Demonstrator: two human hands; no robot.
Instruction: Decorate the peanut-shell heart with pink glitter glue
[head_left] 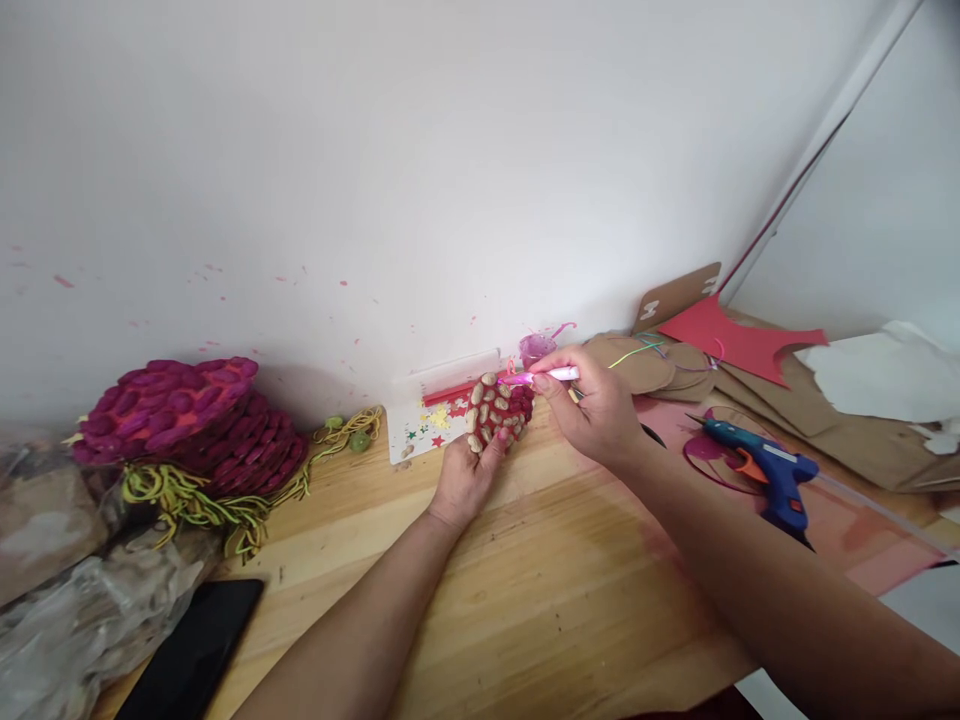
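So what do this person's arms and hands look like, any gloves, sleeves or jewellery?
Both are bare. The left hand and right hand wear no gloves, and no ring, watch or bracelet shows. The left forearm and right forearm are uncovered to the picture's edge, so no sleeve is in view. A few fingernails look pinkish; polish or paint, I cannot tell.

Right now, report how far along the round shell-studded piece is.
Done: magenta shell-covered pieces stacked at left. In hand: left hand holds a round shell-studded piece, partly dark red; right hand puts a pink-tipped white tool to it. Left, seemingly: its bare tan shells.
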